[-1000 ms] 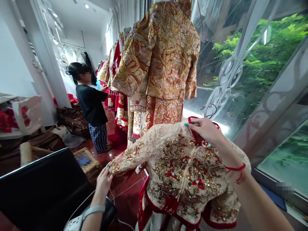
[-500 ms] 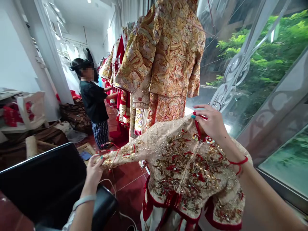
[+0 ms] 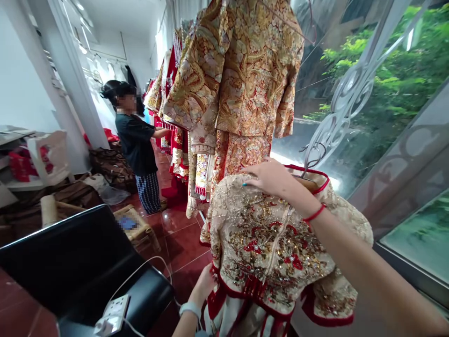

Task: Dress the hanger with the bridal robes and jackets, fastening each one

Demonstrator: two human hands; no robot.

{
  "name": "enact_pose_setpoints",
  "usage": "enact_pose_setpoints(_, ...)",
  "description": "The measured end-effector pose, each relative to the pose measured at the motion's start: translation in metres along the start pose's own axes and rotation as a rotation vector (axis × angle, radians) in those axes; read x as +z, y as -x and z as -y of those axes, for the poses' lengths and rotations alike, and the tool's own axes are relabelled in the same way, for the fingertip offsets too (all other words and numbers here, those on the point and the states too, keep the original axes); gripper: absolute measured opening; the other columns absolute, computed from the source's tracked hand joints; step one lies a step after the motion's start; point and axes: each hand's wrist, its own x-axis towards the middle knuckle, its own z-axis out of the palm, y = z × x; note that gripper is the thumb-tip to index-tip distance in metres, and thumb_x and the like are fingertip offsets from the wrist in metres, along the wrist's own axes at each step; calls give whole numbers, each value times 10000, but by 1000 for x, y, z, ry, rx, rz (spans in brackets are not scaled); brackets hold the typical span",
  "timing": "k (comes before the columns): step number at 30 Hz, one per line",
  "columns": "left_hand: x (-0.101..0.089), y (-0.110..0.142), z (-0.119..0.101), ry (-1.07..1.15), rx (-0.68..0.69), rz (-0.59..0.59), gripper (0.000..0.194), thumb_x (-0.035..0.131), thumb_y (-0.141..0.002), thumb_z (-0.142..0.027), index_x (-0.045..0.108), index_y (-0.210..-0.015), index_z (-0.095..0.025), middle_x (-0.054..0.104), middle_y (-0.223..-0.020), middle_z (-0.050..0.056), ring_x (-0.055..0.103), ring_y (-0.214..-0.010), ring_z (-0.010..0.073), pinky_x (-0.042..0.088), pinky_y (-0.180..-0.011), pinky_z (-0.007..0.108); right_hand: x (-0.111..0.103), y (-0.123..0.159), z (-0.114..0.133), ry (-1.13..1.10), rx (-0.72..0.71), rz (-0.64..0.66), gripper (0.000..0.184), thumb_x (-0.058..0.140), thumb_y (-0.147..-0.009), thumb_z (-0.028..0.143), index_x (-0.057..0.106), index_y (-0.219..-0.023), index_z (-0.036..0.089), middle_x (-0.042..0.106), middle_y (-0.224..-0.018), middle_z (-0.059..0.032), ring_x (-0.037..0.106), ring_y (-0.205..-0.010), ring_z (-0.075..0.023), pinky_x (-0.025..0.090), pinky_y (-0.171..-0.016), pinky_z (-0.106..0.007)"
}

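Observation:
An embroidered beige jacket (image 3: 280,252) with gold sequins, red flowers and red trim hangs in front of me on a metal hanger (image 3: 312,157). My right hand (image 3: 271,179) lies over its shoulder on the left, fingers stretched out across the cloth. Lower down, my left hand (image 3: 204,284) is closed at the red-trimmed cuff of the left-side sleeve (image 3: 216,234); its fingertips are partly hidden. That sleeve drops straight beside the jacket's body. Under the red hem shows a pale skirt (image 3: 229,313) with red bands.
Behind the jacket hangs a gold brocade outfit (image 3: 252,89), with more garments on the rack. A person (image 3: 135,145) in dark clothes stands by them. A black chair (image 3: 80,262) holds a power strip (image 3: 117,309). A bamboo stool (image 3: 140,224) stands beyond; the window (image 3: 386,93) is at right.
My right hand has gone from the collar to the shoulder. My left hand has come down and right, lowering the stretched-out sleeve to the jacket's side. The power strip has come into view.

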Motion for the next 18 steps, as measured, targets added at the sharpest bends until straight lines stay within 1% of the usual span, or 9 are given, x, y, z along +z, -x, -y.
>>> enact_pose_setpoints(2, 0, 3, 7, 166, -97, -71, 277, 569, -808, -363, 443, -609, -218, 498, -500, -19, 577, -506, 140, 501, -587, 282, 10, -14, 6, 11, -24, 130, 19, 737, -774, 265, 748, -762, 276, 718, -716, -39, 653, -735, -228, 476, -810, -457)
enact_pose_setpoints(4, -4, 11, 12, 325, -191, -123, 247, 595, -812, -311, 466, -629, -208, 509, -506, -28, 580, -500, 117, 502, -596, 244, 15, -21, 12, -60, -30, 178, 70, 712, -794, 285, 762, -843, 278, 748, -847, -44, 661, -798, -223, 476, -763, -412)
enact_pose_setpoints(6, -8, 19, 14, 448, -255, -145, 205, 609, -831, -287, 508, -677, -198, 544, -536, -35, 588, -505, 99, 503, -602, 216, 18, -25, 17, -127, -5, 180, 158, 663, -837, 302, 754, -960, 263, 750, -989, -48, 661, -870, -219, 469, -745, -382)
enact_pose_setpoints(7, -10, 22, 14, 499, -279, -146, 201, 611, -846, -291, 524, -693, -193, 556, -545, -37, 587, -501, 96, 502, -596, 210, 21, -26, 19, -140, 21, 173, 168, 647, -852, 293, 750, -974, 241, 746, -1009, -54, 657, -882, -214, 464, -743, -370)
enact_pose_setpoints(10, -14, 19, 7, 606, -321, -128, 261, 596, -883, -347, 558, -687, -179, 575, -536, -27, 581, -484, 111, 501, -578, 229, 30, -30, 22, -144, 67, 134, 118, 626, -856, 189, 742, -868, 170, 733, -951, -67, 637, -865, -185, 450, -756, -331)
enact_pose_setpoints(12, -17, 8, -3, 651, -324, -110, 284, 596, -884, -389, 600, -706, -168, 621, -569, -4, 614, -529, 137, 518, -622, 261, 37, -33, 21, -158, 67, 118, 138, 599, -848, 107, 726, -810, 148, 718, -901, -67, 623, -836, -164, 444, -762, -311)
enact_pose_setpoints(14, -21, -4, -14, 638, -290, -100, 290, 636, -842, -436, 659, -781, -153, 685, -660, 31, 659, -613, 176, 533, -688, 310, 39, -37, 18, -168, 58, 97, 163, 576, -843, 63, 713, -792, 135, 708, -861, -66, 612, -807, -155, 439, -766, -306)
enact_pose_setpoints(16, -25, -14, -23, 565, -221, -132, 331, 730, -735, -456, 691, -818, -138, 715, -718, 58, 671, -647, 205, 529, -693, 337, 38, -40, 16, -180, 56, 60, 160, 576, -843, 56, 704, -779, 128, 702, -833, -65, 603, -791, -152, 434, -766, -304)
enact_pose_setpoints(18, -28, -18, -25, 478, -141, -208, 364, 820, -593, -428, 693, -768, -136, 712, -702, 51, 657, -630, 199, 512, -661, 317, 34, -42, 17, -187, 58, 11, 167, 571, -852, 58, 694, -763, 127, 697, -819, -64, 596, -784, -149, 428, -761, -301)
